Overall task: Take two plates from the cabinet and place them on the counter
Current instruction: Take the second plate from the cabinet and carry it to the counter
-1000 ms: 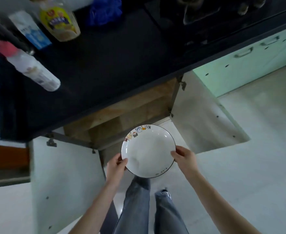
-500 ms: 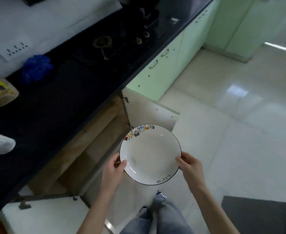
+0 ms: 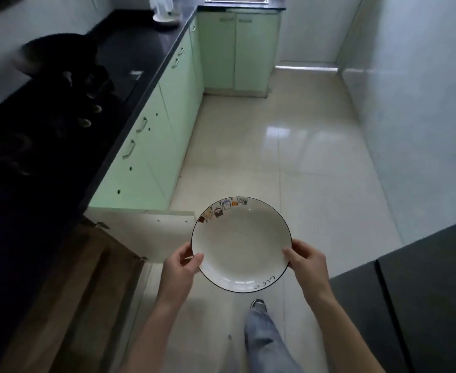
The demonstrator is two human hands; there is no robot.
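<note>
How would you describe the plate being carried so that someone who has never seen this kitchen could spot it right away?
Start at the long black counter along the left, with pale green cabinets beneath it. Over the glossy tiled floor beside them, the left hand and the right hand hold a round white plate by opposite edges. It has a thin dark rim and small colourful drawings along its far edge.

Ahead of us the floor (image 3: pixel 288 146) lies open. To our left the dark worktop (image 3: pixel 130 57) is crowded by a stove (image 3: pixel 46 125) nearby, with bare surface farther along. An open cabinet door (image 3: pixel 146 235) juts out low beside us.
</note>
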